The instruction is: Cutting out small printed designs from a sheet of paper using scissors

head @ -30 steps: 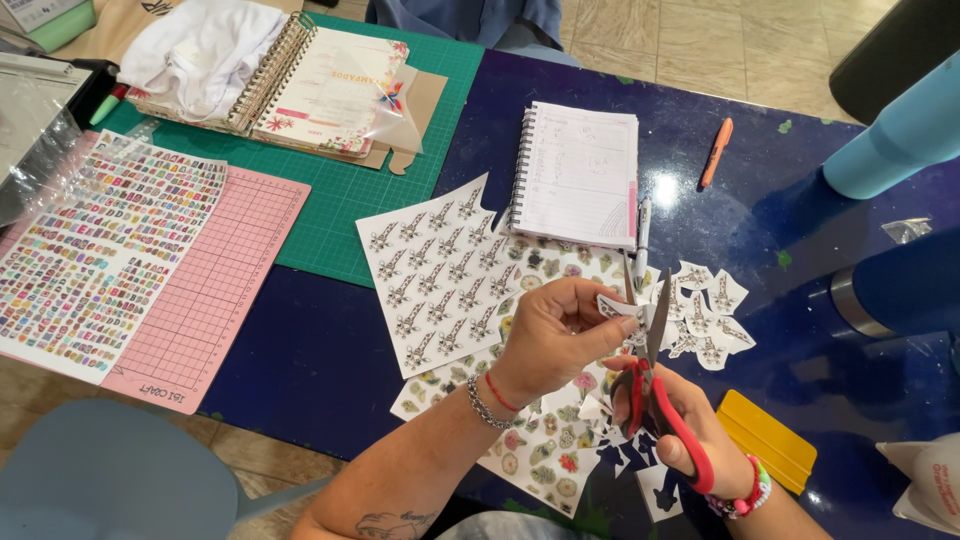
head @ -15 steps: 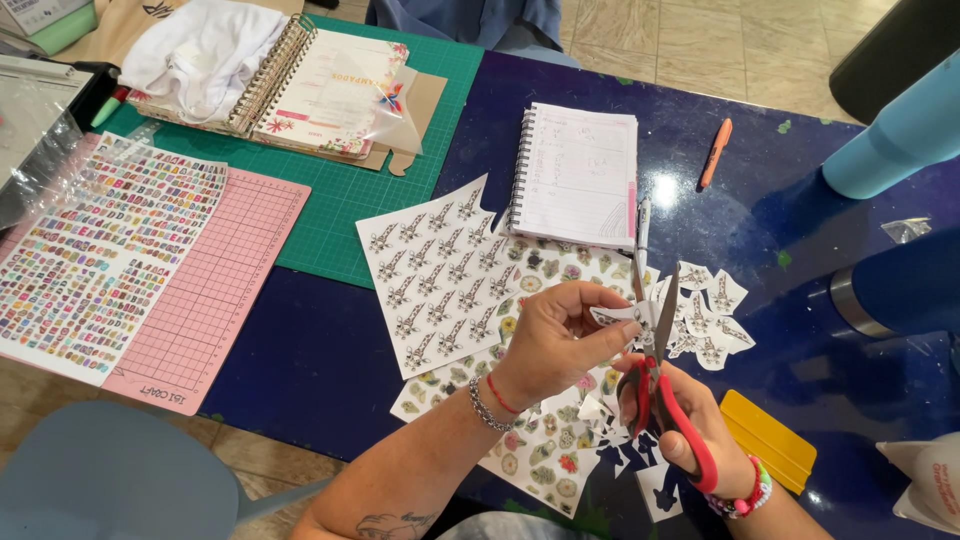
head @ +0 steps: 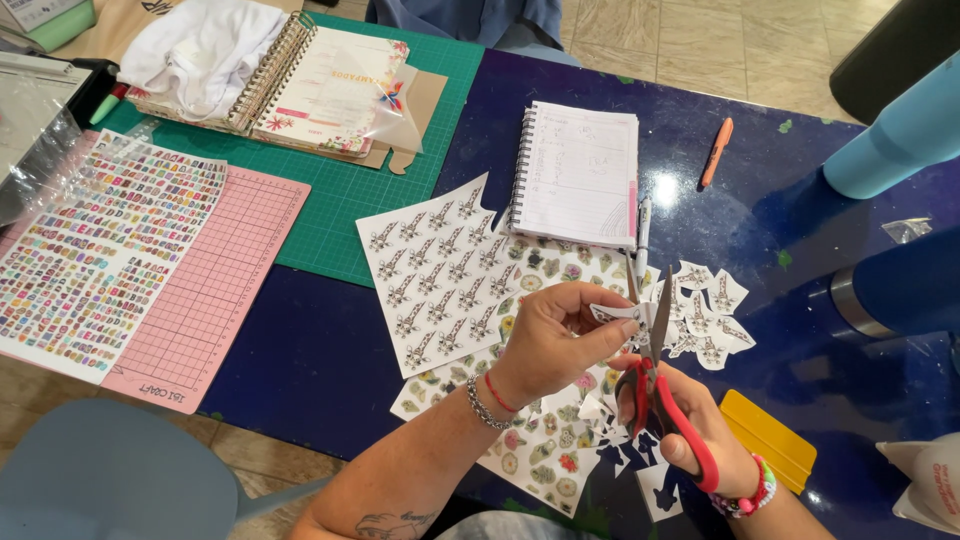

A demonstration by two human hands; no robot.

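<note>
My left hand (head: 553,338) pinches a small white paper sticker piece (head: 618,314) above the table. My right hand (head: 700,428) grips red-handled scissors (head: 655,375), whose open blades straddle that piece. Under both hands lies a sheet of giraffe stickers (head: 437,270) and a sheet of flower stickers (head: 545,440). A pile of cut-out giraffe pieces (head: 710,315) sits just right of the scissors' tips.
A small spiral notepad (head: 580,172) with a pen beside it (head: 643,228), an orange marker (head: 716,152), a yellow scraper (head: 768,440), two blue bottles (head: 895,130), a pink cutting mat with a colourful sticker sheet (head: 110,250), a green mat (head: 340,200) bearing a spiral planner (head: 320,85).
My left hand has turned the paper piece slightly between the blades; the scissors have shifted a little along its edge. Everything on the table stays put.
</note>
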